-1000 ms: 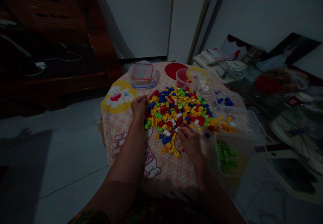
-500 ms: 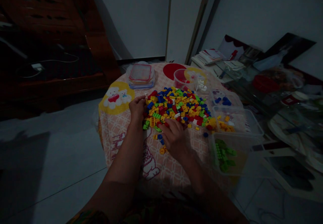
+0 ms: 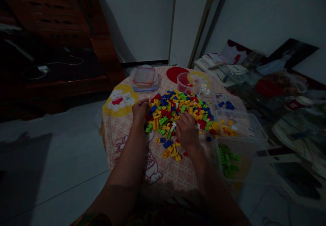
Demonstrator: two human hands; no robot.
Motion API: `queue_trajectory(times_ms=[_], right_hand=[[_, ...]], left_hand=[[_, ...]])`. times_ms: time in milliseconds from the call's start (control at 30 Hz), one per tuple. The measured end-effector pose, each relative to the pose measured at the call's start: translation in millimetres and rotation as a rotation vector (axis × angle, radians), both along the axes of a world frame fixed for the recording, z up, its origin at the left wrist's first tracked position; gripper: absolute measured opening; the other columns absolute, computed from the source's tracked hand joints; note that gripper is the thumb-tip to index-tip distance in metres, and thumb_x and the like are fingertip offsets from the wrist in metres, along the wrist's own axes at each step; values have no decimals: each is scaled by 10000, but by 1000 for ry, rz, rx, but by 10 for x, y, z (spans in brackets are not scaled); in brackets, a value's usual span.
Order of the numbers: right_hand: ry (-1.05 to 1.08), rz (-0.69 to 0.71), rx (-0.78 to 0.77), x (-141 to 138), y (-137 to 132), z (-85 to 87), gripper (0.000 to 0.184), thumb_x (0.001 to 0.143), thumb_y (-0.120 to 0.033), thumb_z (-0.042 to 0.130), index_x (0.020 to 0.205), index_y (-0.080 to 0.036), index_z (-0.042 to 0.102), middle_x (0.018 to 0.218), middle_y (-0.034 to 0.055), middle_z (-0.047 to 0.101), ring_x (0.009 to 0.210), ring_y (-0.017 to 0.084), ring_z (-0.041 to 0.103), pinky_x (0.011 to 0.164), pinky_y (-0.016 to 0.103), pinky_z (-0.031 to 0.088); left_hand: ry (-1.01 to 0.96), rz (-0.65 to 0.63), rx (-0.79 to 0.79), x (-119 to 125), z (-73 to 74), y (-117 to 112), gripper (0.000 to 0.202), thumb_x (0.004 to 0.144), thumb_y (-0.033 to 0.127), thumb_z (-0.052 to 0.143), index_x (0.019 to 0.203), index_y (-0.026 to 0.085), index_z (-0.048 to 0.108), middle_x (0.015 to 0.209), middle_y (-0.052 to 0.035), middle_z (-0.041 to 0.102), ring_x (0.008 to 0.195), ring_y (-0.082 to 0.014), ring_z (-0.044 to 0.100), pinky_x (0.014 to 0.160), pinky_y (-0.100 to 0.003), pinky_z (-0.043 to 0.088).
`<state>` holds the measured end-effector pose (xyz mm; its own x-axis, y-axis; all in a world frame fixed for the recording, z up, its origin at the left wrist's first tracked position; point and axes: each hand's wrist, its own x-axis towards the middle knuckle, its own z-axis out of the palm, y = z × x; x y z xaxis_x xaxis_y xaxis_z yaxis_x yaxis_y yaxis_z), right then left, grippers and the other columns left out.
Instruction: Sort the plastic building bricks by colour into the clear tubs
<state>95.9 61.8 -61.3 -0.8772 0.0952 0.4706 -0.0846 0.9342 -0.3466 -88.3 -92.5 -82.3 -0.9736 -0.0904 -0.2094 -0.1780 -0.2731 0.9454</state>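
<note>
A heap of small plastic bricks (image 3: 178,112) in red, yellow, blue, green and white lies on a round table with a pink patterned cloth (image 3: 122,141). My left hand (image 3: 140,110) rests at the heap's left edge with its fingers curled onto the bricks. My right hand (image 3: 186,131) lies palm down on the near side of the heap, fingers reaching into the bricks. What either hand holds, if anything, is hidden. A few loose yellow and blue bricks (image 3: 170,149) lie just in front of the heap.
Clear tubs stand at the right: one with green bricks (image 3: 229,159), one with yellow (image 3: 235,124), one with blue (image 3: 225,102). A red-rimmed lidded box (image 3: 144,78) and a tub with red bricks (image 3: 185,81) sit at the back. A cluttered glass table (image 3: 280,97) is on the right.
My right hand has moved from the loose bricks near the front up into the heap. My left hand has stayed at the heap's left edge.
</note>
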Motion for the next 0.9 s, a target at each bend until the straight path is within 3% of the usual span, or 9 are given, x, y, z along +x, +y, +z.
queue_trajectory(times_ms=[167,300,400,500,667,800,900], right_hand=[[-99,370,185,-224,-591,66,251,976,-164,524,1143,-222,703,1316,93,646,1315,281,461,1196,521,301],[-132,455,292,-361,-780,-11,232,975,-143,522,1108,-206,701,1197,88,672,1292,289,467,1205,534,276],[-144,383,267,-336,-595,-60,211,958,-126,531,1030,-196,717,1118,91,681,1249,284,490,1216,526,268],[-133,278,165,-214,-240,-88,198,916,-112,552,926,-191,734,1017,93,692,1189,281,524,1188,501,328],[59,157,-99,92,258,-54,228,852,-99,527,859,-209,726,1116,94,725,1235,271,550,1099,467,437],[124,-56,-268,267,376,16,242,869,-136,497,869,-233,719,1030,74,739,1077,246,633,1005,433,488],[129,-183,-309,284,357,13,229,883,-172,498,898,-227,720,951,77,733,979,246,646,928,405,505]], left_hand=[[7,-114,167,-49,8,-160,193,719,245,703,887,152,694,877,-60,704,816,-131,662,794,-263,565],[8,-132,180,-60,25,-193,158,742,236,723,872,153,687,901,-65,702,855,-128,668,859,-266,570],[16,-118,160,-48,13,-169,154,757,257,719,869,157,685,902,-66,705,863,-133,674,867,-276,578],[31,-107,154,-53,-26,-138,168,744,255,719,877,158,691,910,-71,713,875,-142,685,852,-281,586],[16,-61,119,-76,-65,-96,177,693,196,689,864,151,704,840,-64,709,786,-130,675,740,-249,575],[-9,-54,74,-45,-29,-74,245,670,205,658,899,148,726,818,-56,709,724,-127,655,640,-219,536],[4,-52,53,-20,-5,-62,275,653,224,668,909,148,734,822,-57,715,732,-138,660,631,-225,529]])
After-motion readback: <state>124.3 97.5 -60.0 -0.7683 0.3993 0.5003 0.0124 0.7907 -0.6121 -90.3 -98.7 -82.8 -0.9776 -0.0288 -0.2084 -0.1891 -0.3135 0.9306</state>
